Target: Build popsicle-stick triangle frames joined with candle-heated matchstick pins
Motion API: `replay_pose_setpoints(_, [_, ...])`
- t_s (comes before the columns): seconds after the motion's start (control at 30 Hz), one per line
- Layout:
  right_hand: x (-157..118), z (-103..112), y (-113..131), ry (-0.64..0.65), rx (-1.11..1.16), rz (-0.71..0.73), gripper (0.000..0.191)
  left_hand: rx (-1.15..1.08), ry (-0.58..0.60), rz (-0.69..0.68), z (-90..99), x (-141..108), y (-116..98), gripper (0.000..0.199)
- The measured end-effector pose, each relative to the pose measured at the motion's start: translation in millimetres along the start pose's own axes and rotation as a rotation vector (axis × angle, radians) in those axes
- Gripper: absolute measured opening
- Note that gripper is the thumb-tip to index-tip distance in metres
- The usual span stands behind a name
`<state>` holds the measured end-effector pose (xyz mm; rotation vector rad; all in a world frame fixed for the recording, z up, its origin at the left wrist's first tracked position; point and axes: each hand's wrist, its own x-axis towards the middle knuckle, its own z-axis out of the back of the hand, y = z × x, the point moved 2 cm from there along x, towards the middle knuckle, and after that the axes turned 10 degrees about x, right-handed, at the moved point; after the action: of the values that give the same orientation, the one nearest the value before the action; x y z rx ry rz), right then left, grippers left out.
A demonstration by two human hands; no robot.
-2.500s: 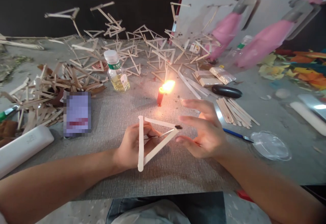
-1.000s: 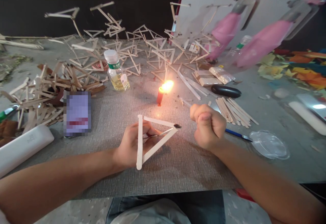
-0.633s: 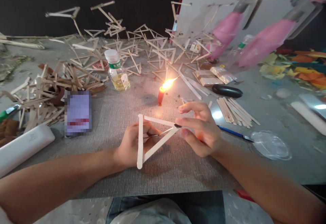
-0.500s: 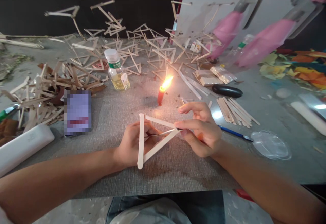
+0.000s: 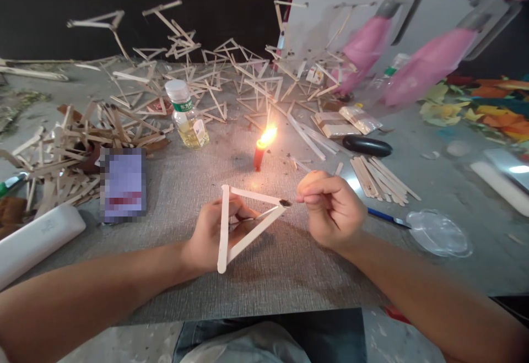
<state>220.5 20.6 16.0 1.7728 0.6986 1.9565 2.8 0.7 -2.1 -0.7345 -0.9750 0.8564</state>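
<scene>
My left hand [image 5: 206, 233] is closed around a triangle of craft sticks [image 5: 223, 231], held above the table. The fingers sit behind the frame and are partly hidden by it. At the right corner, where two sticks meet, is a dark, burnt-looking blob [image 5: 284, 203]. My right hand [image 5: 334, 209] is just right of that corner and apart from it, thumb and fingertips pressed together; whether something tiny is between them cannot be made out. Beyond both hands a short red candle [image 5: 258, 156] stands upright and burns with a bright flame.
Joined stick frames [image 5: 248, 76] spread across the back. At left are a heap of sticks [image 5: 82, 153], a bottle of yellow liquid [image 5: 189, 123] and a blurred-out purple item [image 5: 123, 184]. Loose sticks [image 5: 374, 178], a blue-handled knife [image 5: 384, 215] and a clear plastic lid [image 5: 438, 232] lie right.
My right hand has let go of the triangle's dark corner and drawn back to the right, its fingers curling into a pinch. My left hand still holds the triangle, almost unmoved.
</scene>
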Motion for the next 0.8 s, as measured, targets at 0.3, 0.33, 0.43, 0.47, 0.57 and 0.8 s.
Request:
replay_pose_setpoints(0.3, [0.6, 2.6, 1.8, 0.043, 0.027, -0.028, 0.037, 0.021, -0.001, 0.004, 0.2, -1.3, -0.6, 0.018])
replay_pose_setpoints(0.33, [1.7, 2.7, 1.7, 0.046, 0.018, -0.024, 0.037, 0.020, 0.009, 0.008, -0.1, -1.5, -0.3, 0.016])
replay_pose_setpoints(0.43, [4.6, 4.0, 0.4, 0.021, -0.036, -0.001, 0.012, -0.023, 0.027, 0.032, -1.1, -1.6, -0.1, 0.016])
replay_pose_setpoints(0.47, [5.5, 4.3, 0.3, 0.033, -0.067, 0.011, 0.015, -0.039, 0.019, 0.034, -1.2, -1.4, -0.7, 0.017])
replay_pose_setpoints(0.57, [7.8, 4.7, 3.2, 0.160, -0.158, 0.078, 0.042, -0.033, -0.003, 0.023, -0.6, -0.3, -4.2, 0.019])
replay_pose_setpoints(0.8, [7.7, 6.2, 8.2, 0.243, -0.155, 0.099, 0.045, 0.023, -0.011, -0.018, 2.5, 1.9, -8.4, 0.023])
